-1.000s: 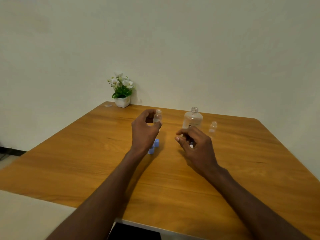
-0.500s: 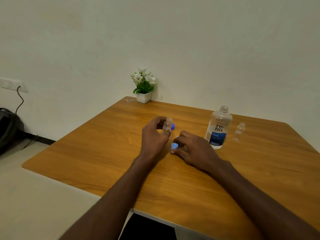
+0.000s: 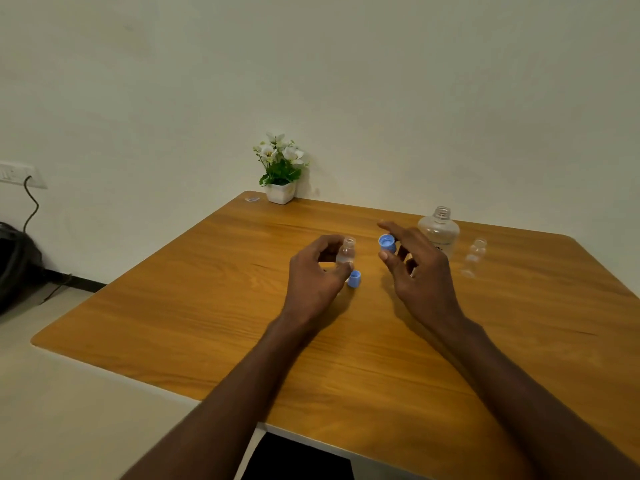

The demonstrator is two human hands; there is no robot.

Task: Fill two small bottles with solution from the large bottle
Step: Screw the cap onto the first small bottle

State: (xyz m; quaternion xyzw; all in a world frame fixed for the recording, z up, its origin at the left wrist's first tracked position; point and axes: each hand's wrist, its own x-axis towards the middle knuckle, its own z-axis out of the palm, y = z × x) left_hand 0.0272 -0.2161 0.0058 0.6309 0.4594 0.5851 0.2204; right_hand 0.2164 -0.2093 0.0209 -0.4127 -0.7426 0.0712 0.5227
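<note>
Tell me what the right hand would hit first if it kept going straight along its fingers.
Probably nothing: the right hand, pinching a blue plastic cap, points up-left over bare wooden table; depth is unclear.

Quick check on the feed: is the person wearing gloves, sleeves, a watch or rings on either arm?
Nothing worn shows. The left hand and the right hand are bare, with no gloves, and I can make out no rings. Both forearms are uncovered down to the bottom edge of the picture, with no sleeve, watch or band.

This looks like a plain room in a home: a wooden table, a little flower pot, a wall plug, bare walls.
</note>
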